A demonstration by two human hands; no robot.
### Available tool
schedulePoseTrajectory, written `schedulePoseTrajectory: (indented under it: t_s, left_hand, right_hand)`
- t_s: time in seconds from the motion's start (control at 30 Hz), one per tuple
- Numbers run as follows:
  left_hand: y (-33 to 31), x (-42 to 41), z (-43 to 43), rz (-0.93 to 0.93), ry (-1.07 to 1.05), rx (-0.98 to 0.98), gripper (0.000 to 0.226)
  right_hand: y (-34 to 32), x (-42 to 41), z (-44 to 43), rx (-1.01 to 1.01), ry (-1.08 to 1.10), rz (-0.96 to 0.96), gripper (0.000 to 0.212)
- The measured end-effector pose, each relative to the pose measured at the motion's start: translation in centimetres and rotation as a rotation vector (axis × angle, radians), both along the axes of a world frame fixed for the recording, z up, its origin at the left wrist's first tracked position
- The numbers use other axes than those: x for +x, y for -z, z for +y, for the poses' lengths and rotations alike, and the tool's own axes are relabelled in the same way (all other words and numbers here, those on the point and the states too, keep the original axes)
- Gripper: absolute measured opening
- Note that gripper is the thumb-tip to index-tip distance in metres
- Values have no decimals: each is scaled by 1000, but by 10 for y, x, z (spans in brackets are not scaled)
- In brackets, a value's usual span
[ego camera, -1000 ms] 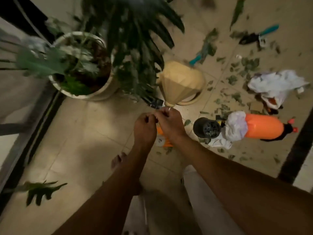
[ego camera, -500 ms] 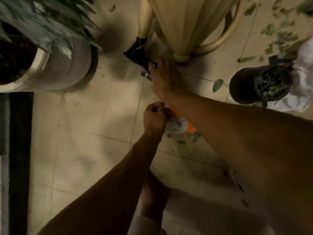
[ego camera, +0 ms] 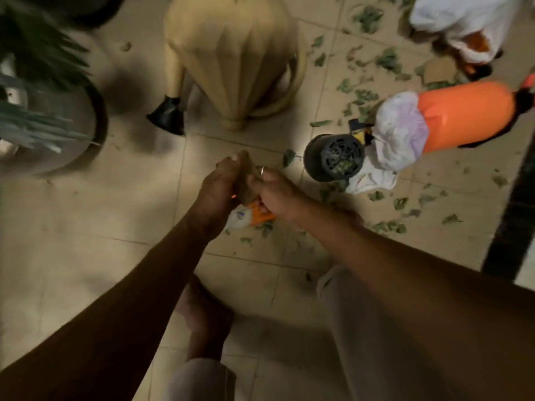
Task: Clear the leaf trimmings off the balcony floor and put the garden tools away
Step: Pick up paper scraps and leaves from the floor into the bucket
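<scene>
Floor (ego camera: pixel 86 221): beige tile, smooth, faint sheen.
Watering can (ego camera: pixel 234 53): cream plastic, matt, fluted.
Sprayer bottle (ego camera: pixel 463 114): orange plastic, glossy.
Cloth (ego camera: pixel 396 131): white fabric, crumpled.
Grille cap (ego camera: pixel 335 157): black plastic, matt.
Ring (ego camera: pixel 262 170): bright metal.
Brown piece (ego camera: pixel 246 183): matt, material unclear.

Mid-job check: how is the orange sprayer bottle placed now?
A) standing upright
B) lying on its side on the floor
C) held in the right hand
B: the orange sprayer bottle lies sideways on the floor; the left hand and right hand both grip a brown scrap.
</scene>
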State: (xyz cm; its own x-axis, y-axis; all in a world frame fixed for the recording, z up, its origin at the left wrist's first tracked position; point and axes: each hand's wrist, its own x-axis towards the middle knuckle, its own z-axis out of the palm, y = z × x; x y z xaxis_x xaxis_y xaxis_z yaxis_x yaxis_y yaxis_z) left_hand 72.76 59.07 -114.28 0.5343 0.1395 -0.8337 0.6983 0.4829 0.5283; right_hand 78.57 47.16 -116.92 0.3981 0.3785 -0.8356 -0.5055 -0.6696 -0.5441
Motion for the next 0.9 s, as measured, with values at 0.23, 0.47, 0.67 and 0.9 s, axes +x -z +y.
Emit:
schedulePoseTrajectory:
  t_s: [0.23,0.47,0.67,0.9]
  left_hand:
    - [-27,40,-75,-159,55,-55,38]
    - [-26,61,-106,26,-8,74,31]
    - [-27,71,-123,113,4,71,65]
    - [-12,75,-133,161,139,161,69]
  right_hand:
    - [-32,8,-69,-47,467,-278,25]
    - [-30,46,-141,-327,495,-740,15]
    - [-2,83,-185,-640,396,-929,52]
    - [27,117,-209,-710,179,-649,55]
